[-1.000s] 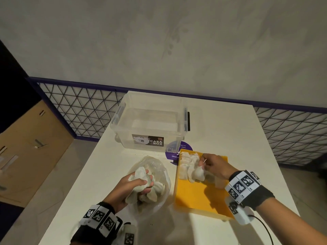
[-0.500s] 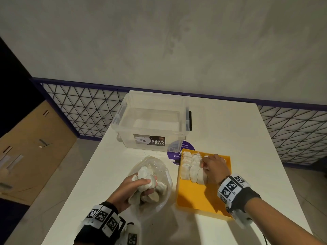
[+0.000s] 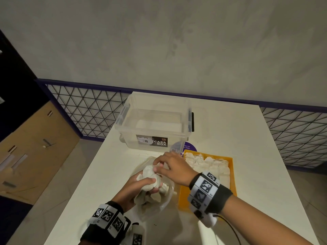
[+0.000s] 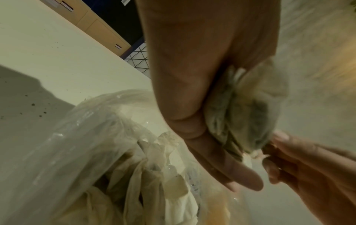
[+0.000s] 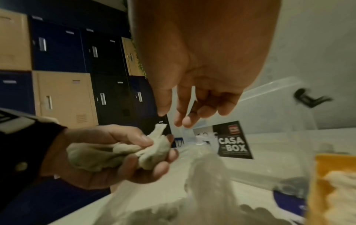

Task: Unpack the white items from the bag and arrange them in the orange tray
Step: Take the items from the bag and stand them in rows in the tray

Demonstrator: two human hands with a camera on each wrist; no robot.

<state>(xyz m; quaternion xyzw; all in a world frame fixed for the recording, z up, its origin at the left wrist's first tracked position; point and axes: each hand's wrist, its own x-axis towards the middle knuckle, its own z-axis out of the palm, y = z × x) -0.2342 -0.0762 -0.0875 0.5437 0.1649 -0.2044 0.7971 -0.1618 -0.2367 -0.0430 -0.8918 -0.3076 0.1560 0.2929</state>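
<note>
Orange tray (image 3: pixel 231 175) held white items (image 3: pixel 207 162) across its far end, front bare; more sat in plastic bag (image 3: pixel 150 209). Left hand (image 3: pixel 136 189) gripped white bundle (image 3: pixel 149 179); right hand (image 3: pixel 170 167), fingers loosely apart, reached for it.

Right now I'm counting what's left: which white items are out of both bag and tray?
The bunch gripped in the left hand; the others lie in the bag or in the tray.

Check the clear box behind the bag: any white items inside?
No. The clear box holds no white items in the head view.
</note>
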